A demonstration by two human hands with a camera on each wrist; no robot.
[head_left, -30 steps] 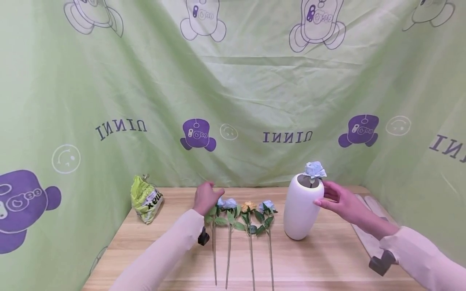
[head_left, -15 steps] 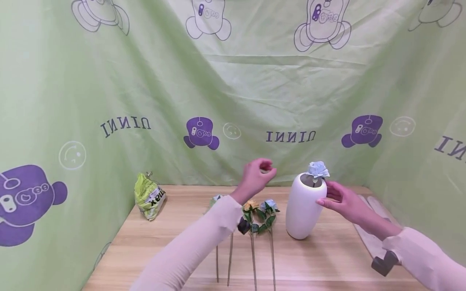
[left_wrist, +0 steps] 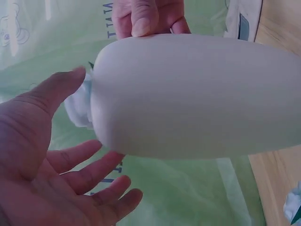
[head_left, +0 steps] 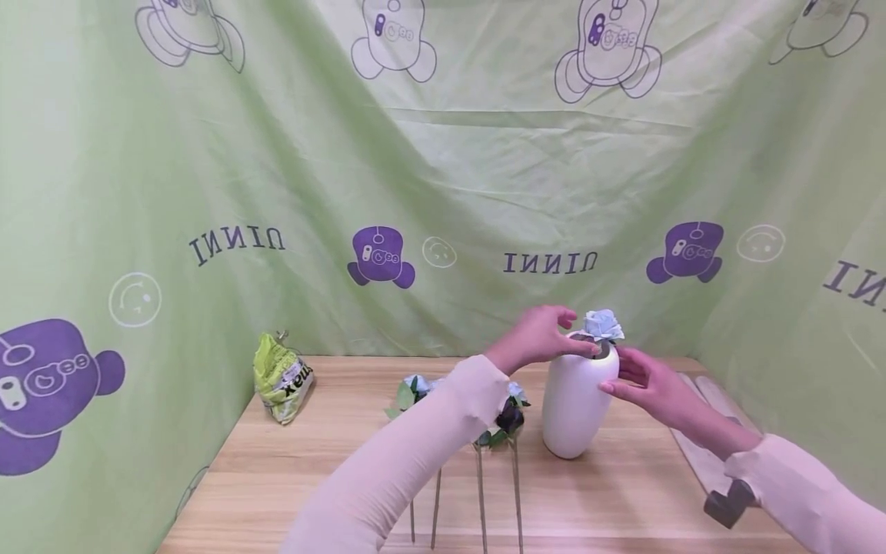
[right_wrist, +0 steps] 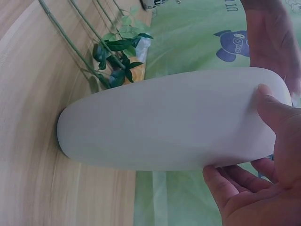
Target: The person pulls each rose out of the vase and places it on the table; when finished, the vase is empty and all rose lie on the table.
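Observation:
A tall white vase (head_left: 571,408) stands upright on the wooden table, with a light blue rose (head_left: 602,324) rising from its mouth. My right hand (head_left: 651,385) holds the vase near the top on its right side, thumb in front and fingers curled behind. Over the mouth from the left comes my left hand (head_left: 536,336). In the left wrist view, the left hand (left_wrist: 28,155) has its fingers spread and nothing in them, close to the rim and the rose. Several long-stemmed artificial roses (head_left: 418,383) lie left of the vase, partly hidden by my left sleeve.
A crumpled green-yellow bag (head_left: 282,378) sits at the table's back left. Along the right edge lies a pale flat item (head_left: 713,412). A green printed curtain (head_left: 443,177) hangs behind the wooden table (head_left: 298,477).
My left hand has moved right, from the roses on the table, through the air, to the vase mouth. The right hand has stayed on the vase.

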